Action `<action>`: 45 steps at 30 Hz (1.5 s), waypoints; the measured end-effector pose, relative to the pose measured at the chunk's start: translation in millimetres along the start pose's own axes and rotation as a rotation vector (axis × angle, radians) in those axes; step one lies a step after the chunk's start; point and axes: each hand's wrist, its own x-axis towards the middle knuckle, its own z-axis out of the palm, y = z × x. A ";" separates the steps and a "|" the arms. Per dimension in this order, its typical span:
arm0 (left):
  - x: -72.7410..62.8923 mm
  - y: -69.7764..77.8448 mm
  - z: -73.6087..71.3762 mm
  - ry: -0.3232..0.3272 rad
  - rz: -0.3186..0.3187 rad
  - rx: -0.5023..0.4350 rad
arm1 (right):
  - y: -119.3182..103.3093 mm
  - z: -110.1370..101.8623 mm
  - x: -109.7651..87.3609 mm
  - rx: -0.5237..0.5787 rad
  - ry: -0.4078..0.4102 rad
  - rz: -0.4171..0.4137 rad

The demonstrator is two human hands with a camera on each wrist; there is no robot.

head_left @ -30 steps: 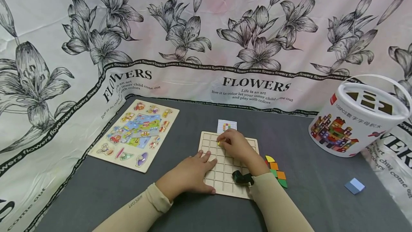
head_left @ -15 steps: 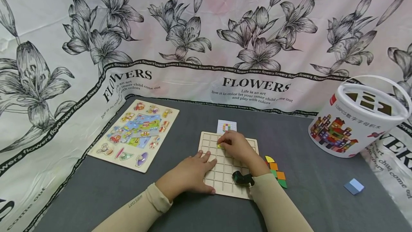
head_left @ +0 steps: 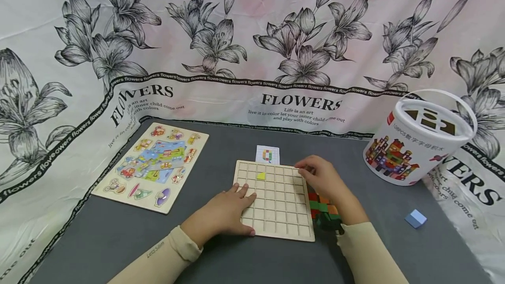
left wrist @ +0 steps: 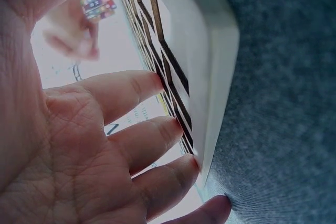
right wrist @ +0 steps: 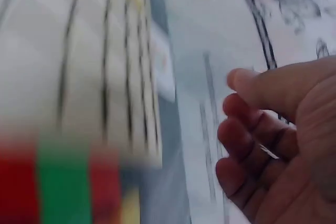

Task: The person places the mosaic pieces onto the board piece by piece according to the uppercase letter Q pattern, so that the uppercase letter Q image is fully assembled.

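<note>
A yellow piece sits in the second row from the far edge of a wooden grid board, ahead and slightly right of the left-hand fingers and left of the right-hand ones. The head view shows its cell; the left wrist view instead gives the board's thick pale edge under the left palm, and the right wrist view adds a blurred yellowish patch beside the coloured pieces. The left hand has its fingers spread, three fingertips touching the grid and another lying beyond the edge by the worktop. The right hand has loosely curled fingers, thumb near the index, nothing visible between them; whether they touch the board's far right corner I cannot tell. The yellow piece's sloping side faces up-left, too small to show a long axis; the board looks near square, its far edge toward the curtain. A pattern card lies beyond that edge, left of the right fingers, and the coloured pieces lie nearer the person than those fingers. Farther right stand a white bucket and a blue block; well left of the left fingers lies a picture puzzle.
</note>
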 end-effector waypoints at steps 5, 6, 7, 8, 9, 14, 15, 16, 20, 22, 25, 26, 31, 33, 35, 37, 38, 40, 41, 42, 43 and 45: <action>-1.7 -8.7 0.6 0.004 -0.015 0.013 | 22.9 -6.2 -27.0 -0.124 -0.143 0.051; -1.5 -10.2 0.6 0.008 -0.016 0.015 | 24.8 -5.3 -30.0 -0.127 -0.162 0.051; -1.2 -11.4 0.6 0.011 -0.017 0.017 | 26.1 -4.1 -31.9 -0.129 -0.171 0.047; -0.9 -12.6 0.9 0.012 -0.017 0.018 | 26.6 -3.0 -33.1 -0.129 -0.170 0.042; -0.7 -13.4 0.8 0.014 -0.017 0.015 | 26.6 -1.9 -33.8 -0.129 -0.165 0.039; -1.2 -14.0 0.0 0.011 -0.012 0.005 | 22.2 -1.8 -34.7 -0.141 -0.160 0.032; -1.4 -13.5 -0.8 0.010 -0.011 0.002 | 21.5 -2.6 -34.9 -0.144 -0.166 0.031; -1.5 -13.2 -1.5 0.009 -0.011 0.002 | 20.8 -3.4 -35.0 -0.146 -0.170 0.032; -1.9 -11.5 -6.7 0.010 -0.022 0.008 | 19.4 -5.6 -34.1 -0.152 -0.173 0.040; -1.7 -11.3 -8.1 0.007 -0.025 0.013 | 19.7 -6.0 -33.3 -0.152 -0.168 0.050; -1.4 -10.7 -8.8 0.007 -0.018 0.018 | 21.1 -4.9 -34.3 -0.147 -0.155 0.076; -1.1 -10.5 -8.3 0.006 -0.015 0.017 | 21.7 -4.7 -35.0 -0.144 -0.147 0.085; -0.3 -7.6 -9.3 0.010 -0.003 0.020 | 17.7 -11.4 -31.8 -0.069 -0.132 0.152; -0.4 -6.8 -10.9 0.007 -0.005 0.015 | 10.4 -15.9 -22.3 -0.039 -0.114 0.164; -1.0 -5.9 -12.1 0.005 -0.012 0.014 | 0.3 -14.9 -7.4 -0.026 -0.079 0.157; -1.1 -5.6 -11.3 -0.001 -0.019 0.008 | -8.9 -4.7 8.2 0.010 -0.053 0.134; -0.9 -5.3 -10.4 -0.003 -0.021 0.007 | -12.7 3.3 15.6 0.034 -0.051 0.122; -0.7 -3.9 -8.3 -0.006 -0.018 0.008 | -18.3 21.5 28.2 0.071 -0.063 0.121; -0.6 -3.0 -7.1 -0.008 -0.015 0.007 | -20.2 30.0 32.7 0.085 -0.075 0.124; -0.5 -2.2 -5.9 -0.010 -0.012 0.003 | -21.9 37.4 36.2 0.088 -0.088 0.123; -0.6 -1.3 -4.6 -0.011 -0.009 0.007 | -23.1 43.6 38.8 0.089 -0.095 0.129; -0.6 0.0 -3.0 -0.011 -0.005 0.008 | -24.4 52.6 41.8 0.075 -0.088 0.136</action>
